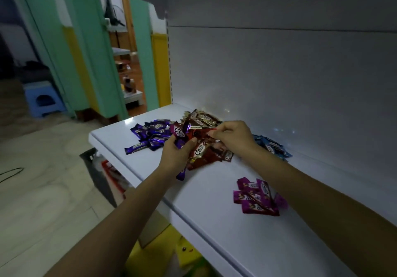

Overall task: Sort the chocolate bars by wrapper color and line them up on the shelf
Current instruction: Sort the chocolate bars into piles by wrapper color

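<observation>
The shelf board (pixel 214 212) is smooth white with a soft sheen. It seems to be painted metal, though the dim light makes that hard to confirm. Its back panel (pixel 279 72) looks flatter, nearly matt. The violet wrappers (pixel 150 136) are crinkled glossy film with sharp, foil-like glints; the red-brown wrappers (pixel 199 151) and magenta wrappers (pixel 255 197) share that slick plastic shine. The blue wrappers (pixel 272 147) gleam less. The stool (pixel 43 100) is smooth moulded plastic — the floor (pixel 43 201) polished, stone-patterned tile.
</observation>
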